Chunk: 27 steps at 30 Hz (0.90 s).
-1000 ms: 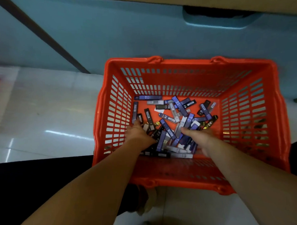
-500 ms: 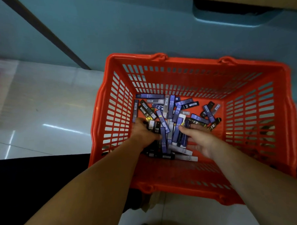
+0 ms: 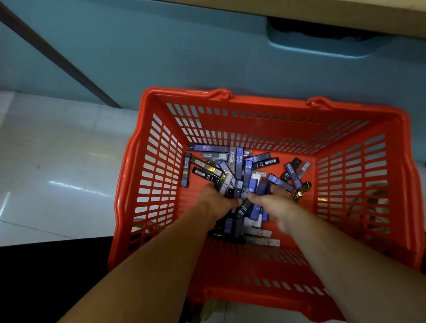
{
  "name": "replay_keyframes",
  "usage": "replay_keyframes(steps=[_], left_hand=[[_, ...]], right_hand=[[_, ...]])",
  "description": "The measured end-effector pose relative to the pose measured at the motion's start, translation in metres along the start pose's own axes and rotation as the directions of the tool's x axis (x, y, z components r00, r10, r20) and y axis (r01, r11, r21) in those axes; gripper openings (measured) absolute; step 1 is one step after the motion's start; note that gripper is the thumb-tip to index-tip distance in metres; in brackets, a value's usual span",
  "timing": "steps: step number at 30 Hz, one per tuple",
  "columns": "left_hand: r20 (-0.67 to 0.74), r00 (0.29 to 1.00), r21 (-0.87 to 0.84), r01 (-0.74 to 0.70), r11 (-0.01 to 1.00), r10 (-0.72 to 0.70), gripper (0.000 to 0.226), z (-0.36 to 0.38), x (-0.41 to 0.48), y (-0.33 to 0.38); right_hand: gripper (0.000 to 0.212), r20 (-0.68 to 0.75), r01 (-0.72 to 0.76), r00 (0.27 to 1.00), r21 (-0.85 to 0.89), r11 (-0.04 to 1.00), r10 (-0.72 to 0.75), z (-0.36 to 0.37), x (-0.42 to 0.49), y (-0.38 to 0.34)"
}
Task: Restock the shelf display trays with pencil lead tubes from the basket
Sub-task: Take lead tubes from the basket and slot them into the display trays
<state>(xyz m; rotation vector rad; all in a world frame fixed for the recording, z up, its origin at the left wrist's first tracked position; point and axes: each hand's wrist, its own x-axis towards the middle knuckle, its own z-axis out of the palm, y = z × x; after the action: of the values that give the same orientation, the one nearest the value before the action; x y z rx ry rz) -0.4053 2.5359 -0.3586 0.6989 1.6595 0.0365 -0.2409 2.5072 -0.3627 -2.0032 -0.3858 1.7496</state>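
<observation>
An orange plastic basket [image 3: 354,169] stands on the floor below me. Several pencil lead tubes [image 3: 240,160], purple, black and white, lie loose on its bottom. Both hands are down inside it. My left hand [image 3: 215,202] and my right hand [image 3: 274,202] press in from either side, their fingers curled around a bunch of tubes [image 3: 247,191] gathered between them. More tubes lie under my wrists. The shelf display trays are out of view.
The basket sits against a pale blue cabinet front [image 3: 153,46] with a recessed handle [image 3: 324,41] under a wooden edge. White glossy floor tiles [image 3: 48,168] lie to the left. Dark clothing [image 3: 41,278] fills the lower left.
My two hands have drawn closer together, scooping tubes into a tighter bunch in the middle. The view has tilted, so the basket sits lower and further right in frame.
</observation>
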Motion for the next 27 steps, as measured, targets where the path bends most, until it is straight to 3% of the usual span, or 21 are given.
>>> replay_keyframes(steps=[2, 5, 10, 13, 14, 17, 18, 20, 21, 25, 27], left_hand=[[0.036, 0.999, 0.042, -0.007, 0.999, 0.006, 0.086, 0.005, 0.001, -0.001], [0.032, 0.998, 0.032, -0.057, 0.998, 0.056, 0.072, 0.008, 0.002, -0.001], [0.081, 0.990, 0.015, -0.116, 0.993, 0.114, 0.047, 0.011, -0.005, 0.004], [0.148, 0.978, -0.029, -0.147, 0.989, 0.149, 0.038, 0.017, -0.014, 0.011], [0.159, 0.974, -0.043, -0.157, 0.987, 0.162, 0.035, 0.018, -0.019, 0.014], [0.172, 0.967, -0.078, -0.177, 0.981, 0.188, 0.030, 0.019, -0.021, 0.019], [0.167, 0.966, -0.092, -0.182, 0.979, 0.196, 0.029, 0.018, -0.024, 0.022], [0.159, 0.964, -0.104, -0.198, 0.975, 0.213, 0.024, 0.015, -0.027, 0.027], [0.157, 0.963, -0.118, -0.203, 0.972, 0.220, 0.021, 0.014, -0.027, 0.028], [0.127, 0.966, -0.179, -0.203, 0.963, 0.227, 0.009, 0.005, -0.040, 0.038], [0.129, 0.963, -0.177, -0.213, 0.961, 0.237, 0.010, 0.002, -0.046, 0.040]], right_hand=[[0.081, 0.009, -0.035, 0.999, 0.017, 0.999, 0.035, 0.001, 0.003, 0.002], [0.061, 0.044, -0.048, 0.998, 0.014, 0.999, 0.048, 0.002, 0.003, -0.001], [0.076, 0.048, -0.054, 0.998, 0.124, 0.991, 0.048, -0.007, -0.006, -0.005], [0.043, 0.084, -0.056, 0.995, 0.134, 0.989, 0.045, -0.011, -0.006, -0.002], [0.042, 0.083, -0.061, 0.995, 0.147, 0.987, 0.049, -0.011, -0.007, -0.001], [0.071, 0.101, -0.058, 0.994, 0.196, 0.979, 0.038, -0.015, -0.011, -0.004], [0.065, 0.108, -0.056, 0.994, 0.212, 0.976, 0.033, -0.015, -0.016, -0.009], [0.024, 0.101, -0.033, 0.995, 0.199, 0.979, 0.013, -0.016, -0.025, -0.019], [0.016, 0.092, -0.025, 0.996, 0.181, 0.983, 0.008, -0.018, -0.027, -0.023], [0.022, 0.085, 0.021, 0.996, 0.170, 0.985, -0.036, -0.025, -0.041, -0.034], [0.012, 0.040, 0.028, 0.999, 0.180, 0.983, -0.035, -0.028, -0.049, -0.037]])
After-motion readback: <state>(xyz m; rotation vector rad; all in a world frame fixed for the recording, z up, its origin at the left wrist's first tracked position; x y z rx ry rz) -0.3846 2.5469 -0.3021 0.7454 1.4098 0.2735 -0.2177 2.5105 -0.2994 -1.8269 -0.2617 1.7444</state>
